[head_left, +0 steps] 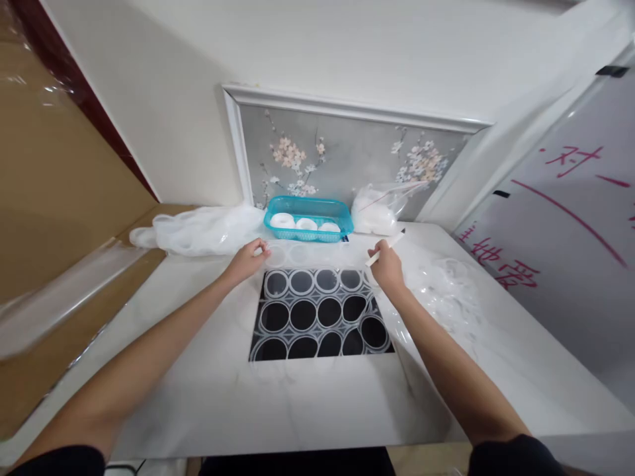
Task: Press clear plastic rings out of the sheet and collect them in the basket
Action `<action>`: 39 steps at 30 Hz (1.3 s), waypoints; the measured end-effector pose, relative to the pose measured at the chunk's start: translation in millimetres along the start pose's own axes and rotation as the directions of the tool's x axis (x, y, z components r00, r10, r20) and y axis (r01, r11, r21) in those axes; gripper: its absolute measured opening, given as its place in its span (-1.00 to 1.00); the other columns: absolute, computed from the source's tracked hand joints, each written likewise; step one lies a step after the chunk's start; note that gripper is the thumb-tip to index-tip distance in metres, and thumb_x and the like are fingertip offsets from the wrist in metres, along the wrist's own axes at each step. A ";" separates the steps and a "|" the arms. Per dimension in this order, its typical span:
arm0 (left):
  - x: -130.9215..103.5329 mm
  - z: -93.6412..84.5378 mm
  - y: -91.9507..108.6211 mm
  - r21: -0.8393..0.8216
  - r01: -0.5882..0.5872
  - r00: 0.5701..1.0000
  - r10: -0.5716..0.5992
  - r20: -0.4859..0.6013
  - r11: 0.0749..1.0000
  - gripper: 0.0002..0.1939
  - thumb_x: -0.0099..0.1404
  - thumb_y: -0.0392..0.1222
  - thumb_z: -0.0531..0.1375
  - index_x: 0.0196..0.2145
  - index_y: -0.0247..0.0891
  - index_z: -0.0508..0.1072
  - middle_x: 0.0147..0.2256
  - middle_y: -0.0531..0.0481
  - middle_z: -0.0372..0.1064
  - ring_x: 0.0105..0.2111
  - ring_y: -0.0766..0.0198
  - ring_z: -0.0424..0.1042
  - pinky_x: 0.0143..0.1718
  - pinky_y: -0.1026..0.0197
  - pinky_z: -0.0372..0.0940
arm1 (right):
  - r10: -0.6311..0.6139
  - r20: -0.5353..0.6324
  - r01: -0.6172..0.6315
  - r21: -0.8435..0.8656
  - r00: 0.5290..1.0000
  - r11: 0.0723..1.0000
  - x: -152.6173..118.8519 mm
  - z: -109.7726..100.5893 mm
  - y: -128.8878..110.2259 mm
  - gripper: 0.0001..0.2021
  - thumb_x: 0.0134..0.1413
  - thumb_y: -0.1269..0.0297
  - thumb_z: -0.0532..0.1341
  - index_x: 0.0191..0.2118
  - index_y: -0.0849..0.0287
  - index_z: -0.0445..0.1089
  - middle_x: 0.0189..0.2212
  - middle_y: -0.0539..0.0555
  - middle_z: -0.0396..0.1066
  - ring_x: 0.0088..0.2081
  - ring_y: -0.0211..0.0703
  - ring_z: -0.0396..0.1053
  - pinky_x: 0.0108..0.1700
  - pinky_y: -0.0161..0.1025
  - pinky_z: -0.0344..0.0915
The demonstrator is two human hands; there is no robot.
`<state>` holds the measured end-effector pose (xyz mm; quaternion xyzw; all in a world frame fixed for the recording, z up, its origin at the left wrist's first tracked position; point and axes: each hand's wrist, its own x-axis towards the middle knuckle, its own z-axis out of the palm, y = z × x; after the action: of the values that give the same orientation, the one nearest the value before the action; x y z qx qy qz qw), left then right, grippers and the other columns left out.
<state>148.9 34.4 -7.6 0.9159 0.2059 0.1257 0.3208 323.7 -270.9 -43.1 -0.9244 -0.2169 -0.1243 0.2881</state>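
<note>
A clear plastic sheet with round ring shapes (pixel 302 311) lies over a black rectangle on the white marbled table. My left hand (pixel 249 260) is at the sheet's far left corner, thumb and fingers pinched on its edge. In my right hand (pixel 387 264), at the far right corner, is a slim white pen-like stick (pixel 391 246) with a dark upper end; its lower end points toward the sheet. Just behind the sheet stands a blue plastic basket (pixel 310 235) with several white rings (pixel 306 225) in it.
Bunched translucent plastic (pixel 203 229) lies at the back left, and a clear bag of white items (pixel 376 210) leans at the back right. Loose clear plastic scraps (pixel 446 291) spread to the right. A cardboard panel (pixel 64 132) stands left, a whiteboard (pixel 570 198) right.
</note>
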 end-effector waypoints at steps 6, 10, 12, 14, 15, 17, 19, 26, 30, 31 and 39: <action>-2.3 11.0 2.2 0.326 -0.027 0.998 0.004 0.068 0.945 -0.76 0.25 -0.11 0.15 -0.17 -0.27 0.38 -0.16 -0.12 0.46 -0.15 0.02 0.45 -0.17 0.13 0.25 | 0.048 0.002 -0.048 0.050 0.999 0.998 -16.5 -3.5 4.7 -0.71 0.16 0.02 0.18 -0.36 0.17 0.28 -0.41 0.18 0.42 -0.28 0.05 0.39 -0.27 -0.18 0.16; -43.3 13.2 7.4 0.470 -0.016 1.000 0.003 0.027 0.883 -0.55 0.36 -0.04 0.08 0.14 -0.27 0.27 0.14 -0.20 0.28 -0.06 -0.09 0.44 -0.12 0.03 0.28 | -0.040 0.153 -0.057 0.582 0.987 0.811 -30.4 -14.3 -19.9 -0.39 0.20 -0.32 -0.09 -0.47 0.15 0.28 -0.62 0.09 0.38 -0.53 -0.13 0.35 -0.35 -0.20 0.25; -70.6 17.4 10.4 0.566 -0.108 0.992 0.047 0.121 0.817 -0.54 0.39 0.01 0.07 0.17 -0.21 0.29 0.13 -0.14 0.31 -0.13 -0.04 0.49 -0.18 0.05 0.32 | -0.079 0.320 -0.190 0.725 0.944 0.662 -38.3 -10.0 -42.4 -0.27 0.14 -0.41 -0.17 -0.29 0.18 0.41 -0.62 0.07 0.40 -0.59 -0.17 0.32 -0.43 -0.21 0.27; -96.0 22.0 11.5 0.643 -0.226 0.967 0.091 0.237 0.732 -0.60 0.43 0.00 0.02 0.13 -0.18 0.37 0.14 -0.12 0.33 -0.18 0.00 0.52 -0.26 0.06 0.37 | -0.112 0.464 -0.323 0.749 0.879 0.578 -45.3 2.6 -66.2 -0.22 0.12 -0.42 -0.15 -0.08 0.20 0.44 -0.55 0.09 0.47 -0.56 -0.18 0.37 -0.45 -0.22 0.30; -106.4 23.8 11.1 0.663 -0.266 0.956 0.103 0.274 0.700 -0.61 0.45 -0.03 0.00 0.12 -0.17 0.39 0.15 -0.12 0.33 -0.20 0.01 0.53 -0.29 0.06 0.39 | -0.126 0.514 -0.366 0.743 0.849 0.561 -48.3 11.1 -77.0 -0.23 0.12 -0.41 -0.10 -0.05 0.20 0.45 -0.50 0.11 0.49 -0.52 -0.17 0.41 -0.43 -0.22 0.32; -121.1 25.7 8.4 0.681 -0.309 0.945 0.136 0.297 0.664 -0.62 0.47 -0.08 -0.02 0.12 -0.17 0.41 0.16 -0.12 0.32 -0.24 0.04 0.55 -0.34 0.07 0.41 | -0.168 0.563 -0.396 0.733 0.809 0.553 -53.3 29.2 -94.7 -0.35 0.07 -0.33 0.09 -0.12 0.20 0.50 -0.43 0.14 0.52 -0.46 -0.17 0.44 -0.40 -0.23 0.35; -127.7 25.3 4.5 0.687 -0.350 0.935 0.187 0.303 0.637 -0.62 0.49 -0.12 -0.04 0.11 -0.17 0.44 0.15 -0.08 0.34 -0.25 0.06 0.56 -0.40 0.08 0.43 | -0.223 0.559 -0.365 0.744 0.799 0.560 -57.0 44.8 -106.2 -0.50 -0.04 -0.20 0.28 -0.24 0.20 0.53 -0.41 0.13 0.53 -0.44 -0.17 0.44 -0.39 -0.23 0.35; -130.9 23.0 -0.7 0.686 -0.507 0.862 0.313 0.399 0.522 -0.60 0.38 -0.43 0.02 0.06 -0.22 0.47 0.13 -0.15 0.34 -0.39 0.16 0.55 -0.53 0.16 0.40 | -0.254 0.509 -0.276 0.748 0.823 0.603 -64.4 63.7 -116.5 -0.60 -0.04 -0.08 0.30 -0.45 0.24 0.45 -0.61 0.04 0.39 -0.56 -0.26 0.30 -0.47 -0.28 0.22; -134.2 23.8 1.0 0.695 -0.546 0.837 0.331 0.435 0.468 -0.50 0.28 -0.55 0.02 0.08 -0.25 0.45 0.16 -0.12 0.32 -0.42 0.21 0.53 -0.58 0.21 0.36 | -0.283 0.470 -0.249 0.785 0.836 0.567 -67.0 65.6 -114.7 -0.58 0.02 -0.14 0.25 -0.43 0.20 0.34 -0.59 0.02 0.36 -0.53 -0.25 0.31 -0.44 -0.27 0.24; -134.7 23.9 1.4 0.696 -0.553 0.833 0.335 0.441 0.459 -0.50 0.28 -0.55 0.01 0.08 -0.26 0.45 0.16 -0.10 0.31 -0.43 0.22 0.53 -0.58 0.21 0.36 | -0.287 0.471 -0.240 0.779 0.834 0.579 -67.4 65.9 -114.1 -0.57 0.03 -0.15 0.24 -0.42 0.19 0.33 -0.58 0.02 0.36 -0.53 -0.25 0.31 -0.43 -0.27 0.25; -134.5 24.2 4.8 0.690 -0.562 0.827 0.286 0.484 0.457 -0.45 0.28 -0.56 -0.05 0.15 -0.30 0.40 0.18 -0.17 0.26 -0.45 0.19 0.53 -0.58 0.16 0.35 | -0.305 0.452 -0.175 0.753 0.838 0.634 -69.2 66.8 -111.9 -0.59 0.11 -0.13 0.20 -0.39 0.19 0.33 -0.53 0.06 0.38 -0.49 -0.22 0.33 -0.41 -0.25 0.27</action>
<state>40.2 -43.5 -36.1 0.9865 -0.0494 -0.0458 -0.1489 217.3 -171.6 -67.7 -0.6981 -0.3555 0.2355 0.5752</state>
